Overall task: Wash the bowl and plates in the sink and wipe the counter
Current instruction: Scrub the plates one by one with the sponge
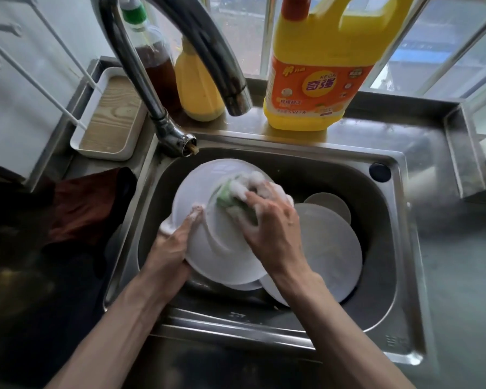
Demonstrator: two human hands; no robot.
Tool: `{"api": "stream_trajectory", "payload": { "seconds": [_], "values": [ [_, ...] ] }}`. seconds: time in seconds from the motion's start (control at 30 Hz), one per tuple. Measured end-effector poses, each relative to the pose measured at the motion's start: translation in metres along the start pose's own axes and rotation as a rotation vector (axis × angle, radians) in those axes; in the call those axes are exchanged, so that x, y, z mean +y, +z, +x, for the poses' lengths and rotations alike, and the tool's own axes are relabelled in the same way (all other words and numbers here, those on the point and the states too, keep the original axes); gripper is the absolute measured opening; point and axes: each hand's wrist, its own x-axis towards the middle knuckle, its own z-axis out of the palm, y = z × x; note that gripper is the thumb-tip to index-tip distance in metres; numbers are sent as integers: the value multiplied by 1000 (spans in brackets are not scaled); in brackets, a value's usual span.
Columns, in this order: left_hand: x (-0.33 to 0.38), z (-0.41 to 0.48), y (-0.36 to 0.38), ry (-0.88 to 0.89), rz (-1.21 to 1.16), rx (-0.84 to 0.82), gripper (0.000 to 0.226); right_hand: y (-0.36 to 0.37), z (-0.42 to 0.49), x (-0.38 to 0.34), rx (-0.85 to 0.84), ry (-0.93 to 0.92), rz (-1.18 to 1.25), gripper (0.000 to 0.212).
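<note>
A white plate [205,189] is held tilted over the steel sink [399,248]. My left hand [174,242] grips its left rim, thumb on the face, with foam at the fingers. My right hand [267,220] grips a green sponge [226,193] covered in suds and presses it on the plate's upper middle. Under and to the right lies a second white plate [328,248] in the basin, and a small round dish or bowl [330,204] shows behind it. Another white rim peeks out below the held plate.
The tap spout [208,51] arches over the sink's back. A yellow detergent jug [317,77], a yellow bottle [197,85] and a brown bottle [155,63] stand on the back ledge. A white tray [110,116] and a dark red cloth [82,209] lie at the left. Grey counter [460,262] extends right.
</note>
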Motion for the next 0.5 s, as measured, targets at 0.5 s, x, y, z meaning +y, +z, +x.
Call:
{"api": "stream_trajectory", "payload": {
  "seconds": [0.5],
  "values": [
    [-9,-2,3,-26,-72,23,33,2,5,-8,-162,-55,84,26]
  ]
}}
